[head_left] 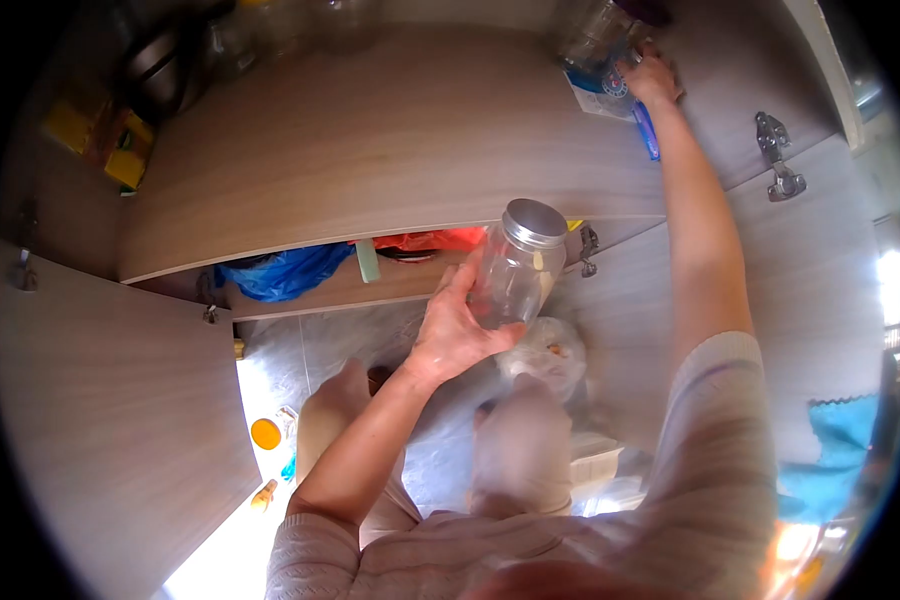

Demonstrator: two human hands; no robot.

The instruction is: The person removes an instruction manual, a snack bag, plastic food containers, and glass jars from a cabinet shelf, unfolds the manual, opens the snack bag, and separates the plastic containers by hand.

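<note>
My left hand (pixel 460 325) is wrapped around a clear glass jar (pixel 510 285) with a silver screw lid, held tilted in front of the cabinet shelf. Through the glass no contents can be made out. At the upper right, my right hand (pixel 652 78) reaches deep onto the shelf with its fingers curled. It is at a blue and white packet (pixel 602 95) and close to a clear jar (pixel 592 35) with a dark lid. What the fingers grip, if anything, is hidden. A narrow blue-purple packet (pixel 647 132) lies beside my right wrist.
Cabinet doors stand open at left (pixel 110 400) and right (pixel 805 270). The wooden shelf (pixel 370 130) holds yellow boxes (pixel 125 150) at far left. Below it lie a blue bag (pixel 288 272) and a red bag (pixel 430 240). An orange-lidded jar (pixel 266 433) and a plastic bag (pixel 545 355) are lower down.
</note>
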